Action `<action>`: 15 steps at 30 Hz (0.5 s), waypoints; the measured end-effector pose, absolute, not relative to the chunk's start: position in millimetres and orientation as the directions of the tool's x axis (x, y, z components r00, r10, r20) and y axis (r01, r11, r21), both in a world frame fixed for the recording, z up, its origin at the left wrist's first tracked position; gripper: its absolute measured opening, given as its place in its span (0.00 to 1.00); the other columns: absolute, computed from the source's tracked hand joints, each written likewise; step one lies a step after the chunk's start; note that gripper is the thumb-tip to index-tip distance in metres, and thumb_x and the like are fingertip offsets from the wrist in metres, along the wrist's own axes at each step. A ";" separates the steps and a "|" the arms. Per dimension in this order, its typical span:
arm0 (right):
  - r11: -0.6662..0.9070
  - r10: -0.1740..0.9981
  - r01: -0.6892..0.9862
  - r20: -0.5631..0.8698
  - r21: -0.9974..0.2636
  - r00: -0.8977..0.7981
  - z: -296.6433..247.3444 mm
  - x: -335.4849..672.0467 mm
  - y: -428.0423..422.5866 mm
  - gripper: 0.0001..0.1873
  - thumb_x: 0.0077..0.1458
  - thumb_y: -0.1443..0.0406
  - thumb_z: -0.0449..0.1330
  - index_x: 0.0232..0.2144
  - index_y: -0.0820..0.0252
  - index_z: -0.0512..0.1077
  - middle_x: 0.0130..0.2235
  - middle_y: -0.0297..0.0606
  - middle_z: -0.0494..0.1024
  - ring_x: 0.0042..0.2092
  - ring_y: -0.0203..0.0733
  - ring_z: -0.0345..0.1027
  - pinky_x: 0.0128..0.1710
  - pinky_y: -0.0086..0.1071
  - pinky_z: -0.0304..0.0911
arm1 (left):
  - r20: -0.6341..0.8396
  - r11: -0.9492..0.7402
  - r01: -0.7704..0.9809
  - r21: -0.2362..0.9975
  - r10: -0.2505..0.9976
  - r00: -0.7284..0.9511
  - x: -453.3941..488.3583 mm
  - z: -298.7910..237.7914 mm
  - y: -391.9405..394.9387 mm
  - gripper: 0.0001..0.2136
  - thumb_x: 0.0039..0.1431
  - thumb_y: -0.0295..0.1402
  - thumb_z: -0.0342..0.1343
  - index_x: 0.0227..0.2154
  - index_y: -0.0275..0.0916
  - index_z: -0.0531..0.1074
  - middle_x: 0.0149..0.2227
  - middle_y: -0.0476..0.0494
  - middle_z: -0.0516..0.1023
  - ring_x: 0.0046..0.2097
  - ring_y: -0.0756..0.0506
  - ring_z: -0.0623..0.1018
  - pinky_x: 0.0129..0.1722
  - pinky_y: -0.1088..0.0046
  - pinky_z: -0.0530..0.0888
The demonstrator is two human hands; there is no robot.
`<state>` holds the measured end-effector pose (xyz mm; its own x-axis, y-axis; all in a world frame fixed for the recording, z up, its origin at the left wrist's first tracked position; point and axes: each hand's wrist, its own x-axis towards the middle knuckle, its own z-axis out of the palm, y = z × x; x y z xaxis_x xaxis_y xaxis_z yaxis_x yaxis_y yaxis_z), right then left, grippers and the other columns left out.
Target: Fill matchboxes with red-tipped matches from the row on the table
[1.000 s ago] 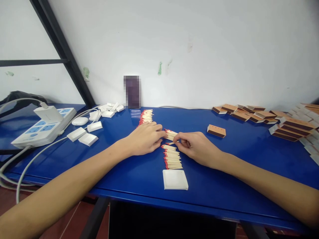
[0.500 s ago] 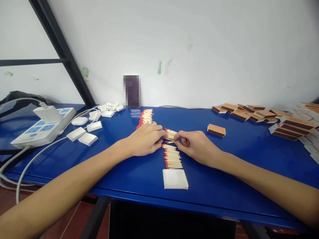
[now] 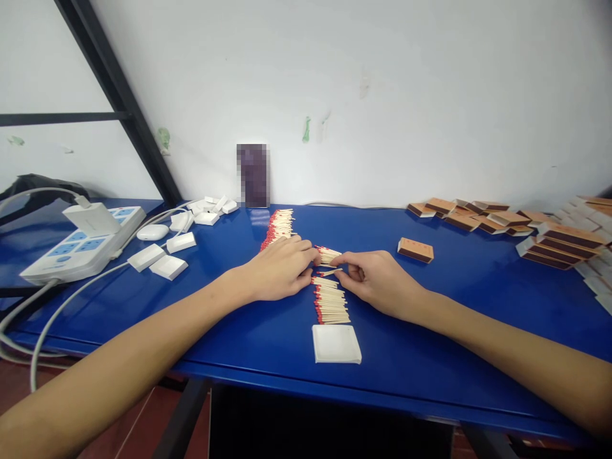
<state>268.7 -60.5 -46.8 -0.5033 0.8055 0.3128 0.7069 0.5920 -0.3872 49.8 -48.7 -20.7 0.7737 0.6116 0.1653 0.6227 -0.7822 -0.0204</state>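
Note:
My left hand (image 3: 282, 266) rests on the blue table (image 3: 239, 319), fingers curled against a small bunch of red-tipped matches (image 3: 327, 255). Opposite it, my right hand (image 3: 377, 280) pinches the other end of that bunch with thumb and fingers. A row of matches (image 3: 331, 303) lies on the table just below both hands. Nearer to me sits an empty white matchbox tray (image 3: 336, 344). Behind my left hand a second heap of matches (image 3: 278, 224) stretches toward the wall.
Several white trays (image 3: 167, 255) and a white power strip (image 3: 81, 242) with cables lie at the left. One brown matchbox sleeve (image 3: 415, 250) lies alone right of centre; several more sleeves (image 3: 507, 223) are piled at the far right. A dark blurred object (image 3: 253, 175) leans against the wall.
Both hands stay nearly still. My right fingers have shifted slightly up toward the bunch of matches, closing the pinch against my left hand.

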 end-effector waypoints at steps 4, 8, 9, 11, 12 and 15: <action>0.604 0.797 0.697 0.312 -0.385 -0.518 -45.6 268.8 -60.1 0.12 0.57 0.66 0.55 0.38 0.61 0.77 0.18 0.28 0.66 0.21 0.33 0.56 0.25 0.29 0.53 | 0.163 -0.782 0.623 -0.011 0.613 0.773 49.5 -21.2 -48.3 0.09 0.63 0.28 0.48 0.42 0.36 0.71 0.39 0.43 0.73 0.40 0.44 0.70 0.42 0.67 0.67; 0.615 0.788 0.691 0.310 -0.380 -0.532 -44.8 268.3 -60.1 0.12 0.58 0.66 0.54 0.37 0.61 0.78 0.18 0.27 0.65 0.21 0.33 0.56 0.25 0.29 0.53 | 0.170 -0.791 0.612 -0.002 0.603 0.780 49.7 -21.5 -48.5 0.08 0.63 0.28 0.48 0.42 0.36 0.70 0.39 0.44 0.73 0.40 0.45 0.70 0.42 0.67 0.66; 0.616 0.787 0.689 0.310 -0.381 -0.533 -44.6 268.2 -60.2 0.12 0.58 0.66 0.54 0.37 0.61 0.78 0.18 0.27 0.65 0.21 0.33 0.55 0.25 0.29 0.53 | 0.169 -0.791 0.611 -0.002 0.602 0.780 49.9 -21.3 -48.7 0.08 0.62 0.28 0.48 0.42 0.36 0.70 0.39 0.44 0.73 0.40 0.45 0.70 0.42 0.67 0.66; 0.614 0.789 0.687 0.311 -0.389 -0.529 -44.4 268.2 -60.5 0.11 0.58 0.66 0.55 0.37 0.60 0.78 0.18 0.27 0.65 0.21 0.33 0.55 0.25 0.29 0.52 | 0.164 -0.791 0.612 -0.002 0.603 0.781 50.2 -20.6 -49.4 0.08 0.63 0.28 0.48 0.42 0.36 0.70 0.39 0.43 0.73 0.40 0.44 0.70 0.42 0.67 0.66; 0.611 0.792 0.687 0.312 -0.394 -0.526 -44.5 268.4 -60.6 0.11 0.58 0.66 0.55 0.37 0.60 0.77 0.18 0.27 0.65 0.20 0.33 0.55 0.25 0.29 0.52 | 0.161 -0.792 0.611 -0.001 0.603 0.781 50.3 -20.2 -49.6 0.08 0.63 0.28 0.48 0.42 0.36 0.70 0.39 0.43 0.73 0.40 0.44 0.70 0.42 0.67 0.66; 0.605 0.796 0.687 0.317 -0.403 -0.515 -45.5 269.0 -60.6 0.10 0.57 0.66 0.55 0.36 0.59 0.77 0.18 0.26 0.64 0.20 0.33 0.55 0.24 0.29 0.52 | 0.155 -0.798 0.602 0.001 0.595 0.789 50.2 -19.4 -50.1 0.09 0.63 0.28 0.48 0.42 0.36 0.70 0.39 0.43 0.73 0.41 0.44 0.70 0.43 0.67 0.66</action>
